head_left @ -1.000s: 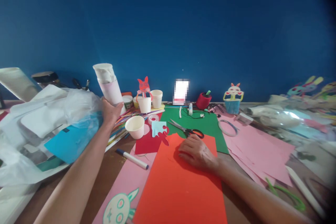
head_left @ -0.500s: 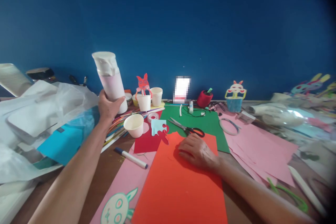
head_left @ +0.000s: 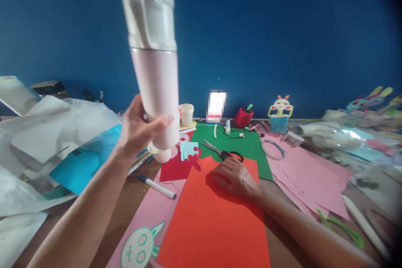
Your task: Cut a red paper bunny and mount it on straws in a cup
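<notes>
My left hand (head_left: 138, 127) is wrapped round a pale pink water bottle (head_left: 157, 79) with a white lid, its thumb across the front. The bottle is raised and slightly tilted, its base in front of a white paper cup (head_left: 161, 155). On an orange sheet of paper (head_left: 216, 217) rests my right hand (head_left: 232, 178), palm down with loosely bent fingers, holding nothing I can see. Just beyond its fingertips, black-handled scissors (head_left: 221, 152) lie partly open on a green sheet (head_left: 251, 146). A blue-and-white marker (head_left: 157, 186) lies left of the orange sheet.
Plastic bags (head_left: 78, 113) and blue paper crowd the left. At the back are a small glue bottle (head_left: 228, 127), a red pot (head_left: 244, 117) and a blue paper cup with a paper figure (head_left: 279, 122). Pink sheets (head_left: 310, 176) spread to the right.
My left hand has lifted the bottle up and to the right, nearer to me, and it now covers the cup with the red paper figure. My right hand has stayed on the orange sheet.
</notes>
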{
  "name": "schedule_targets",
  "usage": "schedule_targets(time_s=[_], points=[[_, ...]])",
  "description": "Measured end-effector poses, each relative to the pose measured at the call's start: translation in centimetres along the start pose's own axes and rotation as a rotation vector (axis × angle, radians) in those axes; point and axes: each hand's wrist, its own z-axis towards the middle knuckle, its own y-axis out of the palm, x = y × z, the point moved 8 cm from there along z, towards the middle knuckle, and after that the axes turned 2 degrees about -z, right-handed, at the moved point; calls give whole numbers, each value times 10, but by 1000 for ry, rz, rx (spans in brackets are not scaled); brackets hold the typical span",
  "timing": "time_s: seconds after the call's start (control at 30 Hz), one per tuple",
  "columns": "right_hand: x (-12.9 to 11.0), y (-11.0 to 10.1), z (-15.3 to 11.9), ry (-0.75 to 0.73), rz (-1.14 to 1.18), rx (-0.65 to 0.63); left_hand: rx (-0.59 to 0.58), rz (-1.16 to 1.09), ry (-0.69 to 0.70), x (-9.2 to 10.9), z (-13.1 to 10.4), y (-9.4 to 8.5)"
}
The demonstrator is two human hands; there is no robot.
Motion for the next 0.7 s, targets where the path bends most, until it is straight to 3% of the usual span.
schedule_targets(time_s=[0.13,0.27,0.43,0.53,0.7], points=[[11,-6,-2,73,-18,120,-231,19,-149,-11,-40,48],[16,-5,-3,115,-20,116,-416,49,-182,-32,-73,74],[25,-12,-5,255,82,173,-433,133,-43,-38,-78,78],[45,-19,-9,435,381,271,-436,216,90,-30,-74,76],[84,-39,-17,705,867,530,-579,461,163,-22,-82,91]])
